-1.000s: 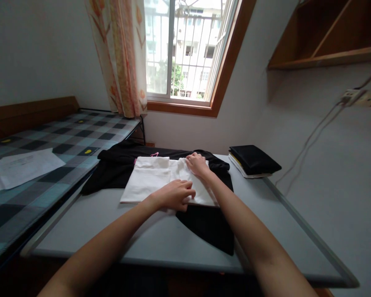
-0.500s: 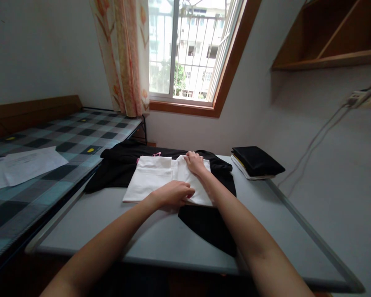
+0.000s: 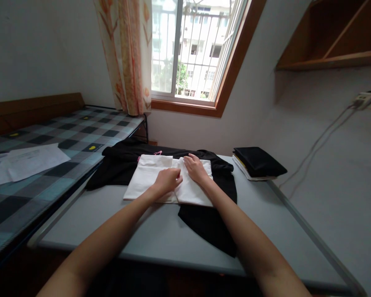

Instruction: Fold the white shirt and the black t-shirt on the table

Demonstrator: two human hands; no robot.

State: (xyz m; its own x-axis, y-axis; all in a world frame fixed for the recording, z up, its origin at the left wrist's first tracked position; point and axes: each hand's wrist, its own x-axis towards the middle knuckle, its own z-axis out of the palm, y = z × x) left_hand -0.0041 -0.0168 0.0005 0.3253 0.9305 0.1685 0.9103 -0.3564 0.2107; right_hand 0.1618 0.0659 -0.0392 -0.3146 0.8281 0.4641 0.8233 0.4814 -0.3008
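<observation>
Over one white cloth [image 3: 189, 189], one left hand [image 3: 167, 180] curls, its hold unclear, and one right hand [image 3: 196, 168] lies flat, unclenched.

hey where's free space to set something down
On the table, right: between right forearm and wall, nearer than the black-topped stack. Left: between bed and left forearm, nearer than the black garment. Crowded: the middle, with white cloth, left hand and right hand.

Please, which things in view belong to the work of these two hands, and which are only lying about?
Seemingly in the work:
white cloth, with the right hand resting on it and the left hand over it
black garment, partly beneath the cloth (less certain)

Just lying about:
papers on the bed
black-topped stack on the table
</observation>
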